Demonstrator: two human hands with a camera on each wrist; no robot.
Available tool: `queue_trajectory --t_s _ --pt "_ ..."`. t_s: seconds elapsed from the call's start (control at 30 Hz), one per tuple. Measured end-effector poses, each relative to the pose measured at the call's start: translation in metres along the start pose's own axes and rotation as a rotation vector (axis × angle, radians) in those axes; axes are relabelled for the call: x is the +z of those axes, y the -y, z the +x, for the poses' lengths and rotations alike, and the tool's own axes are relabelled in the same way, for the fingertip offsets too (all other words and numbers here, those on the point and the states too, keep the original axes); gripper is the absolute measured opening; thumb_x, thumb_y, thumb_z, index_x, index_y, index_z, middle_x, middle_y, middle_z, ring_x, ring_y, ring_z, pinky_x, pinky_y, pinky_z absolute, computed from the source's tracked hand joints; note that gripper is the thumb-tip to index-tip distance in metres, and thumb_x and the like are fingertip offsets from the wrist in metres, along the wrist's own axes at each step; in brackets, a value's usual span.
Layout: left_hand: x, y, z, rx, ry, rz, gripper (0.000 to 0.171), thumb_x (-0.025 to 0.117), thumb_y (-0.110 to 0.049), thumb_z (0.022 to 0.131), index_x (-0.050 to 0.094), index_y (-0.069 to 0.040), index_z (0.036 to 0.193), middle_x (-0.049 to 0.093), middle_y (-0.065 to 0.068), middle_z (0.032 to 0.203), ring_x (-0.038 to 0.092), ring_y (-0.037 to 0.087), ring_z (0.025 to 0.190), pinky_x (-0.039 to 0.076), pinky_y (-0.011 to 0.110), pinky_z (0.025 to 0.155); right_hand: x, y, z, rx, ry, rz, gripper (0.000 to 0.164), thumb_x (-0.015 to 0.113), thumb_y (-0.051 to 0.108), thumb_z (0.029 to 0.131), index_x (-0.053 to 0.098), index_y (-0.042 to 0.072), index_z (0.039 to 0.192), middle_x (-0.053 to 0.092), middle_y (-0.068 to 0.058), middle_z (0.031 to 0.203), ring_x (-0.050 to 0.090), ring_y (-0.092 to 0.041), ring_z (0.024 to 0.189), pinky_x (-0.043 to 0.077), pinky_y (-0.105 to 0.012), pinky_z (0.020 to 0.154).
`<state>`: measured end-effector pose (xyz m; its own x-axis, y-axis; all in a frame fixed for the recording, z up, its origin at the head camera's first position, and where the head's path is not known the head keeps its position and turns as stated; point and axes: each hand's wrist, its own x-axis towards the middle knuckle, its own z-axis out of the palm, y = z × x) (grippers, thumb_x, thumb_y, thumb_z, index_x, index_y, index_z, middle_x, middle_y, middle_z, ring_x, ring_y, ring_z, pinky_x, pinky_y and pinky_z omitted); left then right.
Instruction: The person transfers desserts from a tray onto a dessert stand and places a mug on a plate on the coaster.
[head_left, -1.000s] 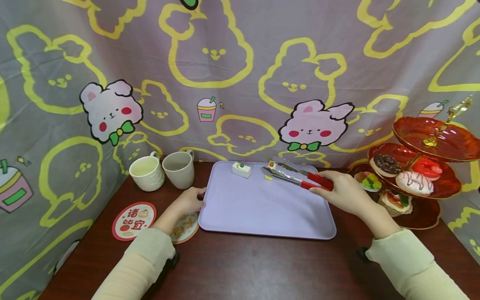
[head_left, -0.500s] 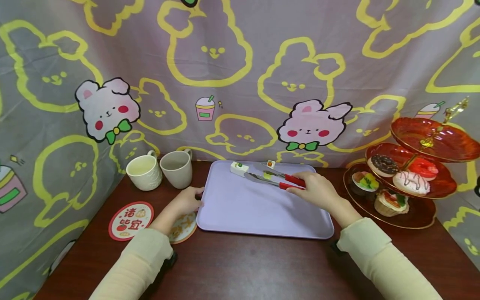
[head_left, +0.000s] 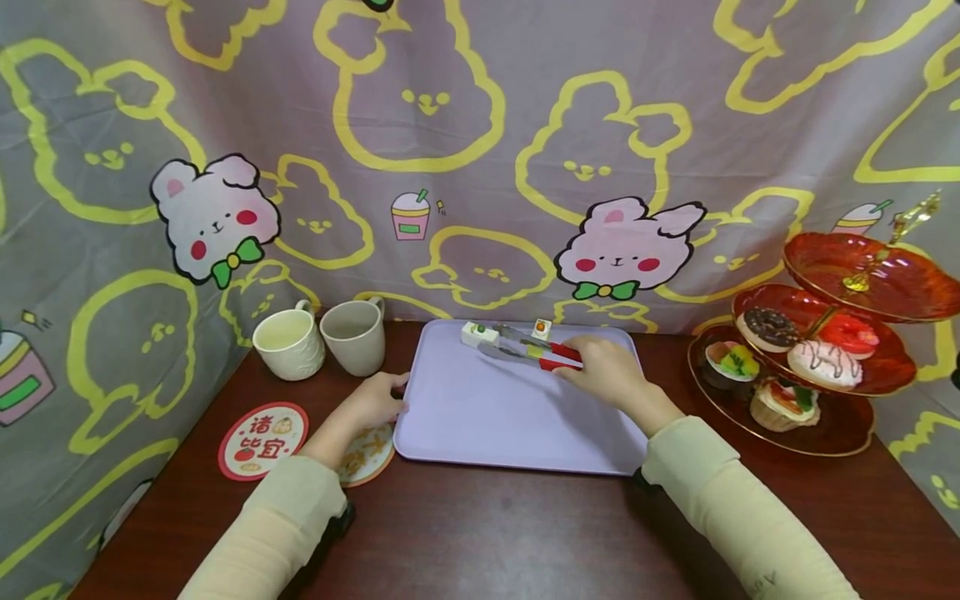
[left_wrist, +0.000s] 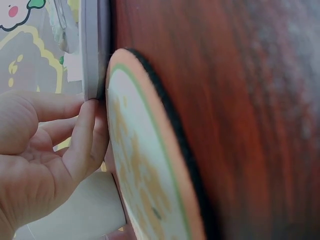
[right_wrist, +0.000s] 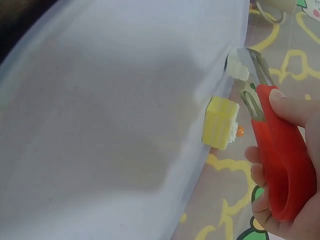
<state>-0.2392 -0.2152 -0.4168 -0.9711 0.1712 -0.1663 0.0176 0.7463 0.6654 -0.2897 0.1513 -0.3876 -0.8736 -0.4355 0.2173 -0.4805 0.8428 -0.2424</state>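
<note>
My left hand (head_left: pixel 373 402) pinches the left rim of the lilac tray (head_left: pixel 517 425); in the left wrist view thumb and fingertips meet at the tray's edge (left_wrist: pixel 94 60). Red-handled metal tongs (head_left: pixel 558 357) are gripped in my right hand (head_left: pixel 611 371), held over the back of the tray. Their two tips lie either side of a small white cake (head_left: pixel 472 334) with a green topping, overlapping it in the head view. Right of that cake sits a yellow-sided slice of cake (right_wrist: pixel 220 123) with white cream and an orange topping, just beneath the tongs.
Two mugs, one cream (head_left: pixel 288 350) and one grey (head_left: pixel 354 342), stand left of the tray. Two round coasters, one red-rimmed (head_left: pixel 262 442) and one partly under my left forearm (head_left: pixel 367 458), lie nearer. A tiered red stand (head_left: pixel 847 437) with doughnuts and cupcakes stands right.
My right hand has moved left with the tongs, from over the orange-topped cake to the white cake. My left hand keeps its place on the tray rim.
</note>
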Motion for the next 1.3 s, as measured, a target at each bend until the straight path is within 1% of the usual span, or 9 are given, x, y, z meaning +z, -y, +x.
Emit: queue_trajectory --t_s 0.17,0.43,0.53,0.7,0.9,1.0,1.2,1.3 --pt "0.0 0.0 0.001 0.006 0.0 -0.004 0.06 0.063 0.006 0.089 0.046 0.013 0.145 0.064 0.03 0.119 0.064 0.018 0.067 0.055 0.029 0.064 0.002 0.0 0.003 -0.004 -0.012 -0.004 0.044 0.081 0.029 0.087 0.072 0.0 0.119 0.073 -0.015 0.105 0.066 -0.034 0.088 0.051 -0.052 0.08" --pt "0.001 -0.001 0.0 -0.004 0.001 0.0 0.058 0.063 0.006 0.09 0.046 0.014 0.145 0.063 0.031 0.123 0.064 0.018 0.067 0.055 0.028 0.064 0.007 0.002 0.005 0.006 0.001 0.0 0.041 0.081 0.029 0.088 0.073 0.002 0.118 0.073 -0.014 0.106 0.066 -0.032 0.086 0.051 -0.051 0.074" --pt "0.001 -0.002 -0.001 -0.01 0.002 -0.003 0.058 0.063 0.007 0.09 0.046 0.014 0.145 0.063 0.03 0.122 0.063 0.017 0.065 0.054 0.027 0.063 0.009 0.002 0.005 0.007 -0.005 0.005 0.039 0.081 0.028 0.088 0.074 0.002 0.117 0.073 -0.015 0.108 0.067 -0.033 0.09 0.052 -0.052 0.077" --pt "0.0 -0.002 0.0 0.002 0.003 0.004 0.059 0.063 0.007 0.089 0.046 0.013 0.145 0.065 0.027 0.117 0.059 0.014 0.062 0.052 0.026 0.061 0.008 0.003 0.003 0.018 -0.019 0.014 0.039 0.08 0.027 0.089 0.074 0.002 0.118 0.073 -0.016 0.113 0.068 -0.037 0.097 0.052 -0.054 0.083" --pt "0.0 -0.003 -0.001 0.001 0.003 0.012 0.059 0.064 0.006 0.089 0.046 0.014 0.145 0.066 0.027 0.112 0.059 0.015 0.061 0.052 0.026 0.061 0.008 0.001 -0.001 -0.011 -0.041 0.03 0.034 0.081 0.025 0.088 0.075 0.003 0.113 0.073 -0.015 0.107 0.068 -0.035 0.092 0.052 -0.053 0.079" --pt "0.002 -0.003 -0.001 -0.007 0.004 0.01 0.059 0.064 0.006 0.089 0.046 0.013 0.145 0.066 0.028 0.114 0.06 0.015 0.062 0.052 0.026 0.061 0.007 -0.001 -0.003 -0.01 -0.041 0.046 0.032 0.081 0.025 0.088 0.076 0.004 0.112 0.074 -0.014 0.106 0.067 -0.034 0.091 0.051 -0.052 0.078" --pt "0.001 -0.001 0.0 -0.009 0.0 0.011 0.059 0.064 0.006 0.089 0.046 0.013 0.145 0.064 0.029 0.119 0.061 0.016 0.064 0.053 0.026 0.061 0.0 -0.005 -0.012 0.045 -0.005 0.06 0.03 0.081 0.031 0.088 0.078 0.011 0.11 0.073 -0.009 0.103 0.064 -0.027 0.085 0.05 -0.047 0.068" --pt "0.001 0.0 0.002 -0.008 -0.002 0.013 0.059 0.064 0.006 0.089 0.046 0.012 0.145 0.064 0.029 0.119 0.061 0.016 0.064 0.053 0.026 0.062 -0.005 -0.007 -0.018 0.048 0.005 0.055 0.03 0.08 0.032 0.088 0.079 0.012 0.111 0.073 -0.009 0.104 0.064 -0.026 0.085 0.05 -0.046 0.066"
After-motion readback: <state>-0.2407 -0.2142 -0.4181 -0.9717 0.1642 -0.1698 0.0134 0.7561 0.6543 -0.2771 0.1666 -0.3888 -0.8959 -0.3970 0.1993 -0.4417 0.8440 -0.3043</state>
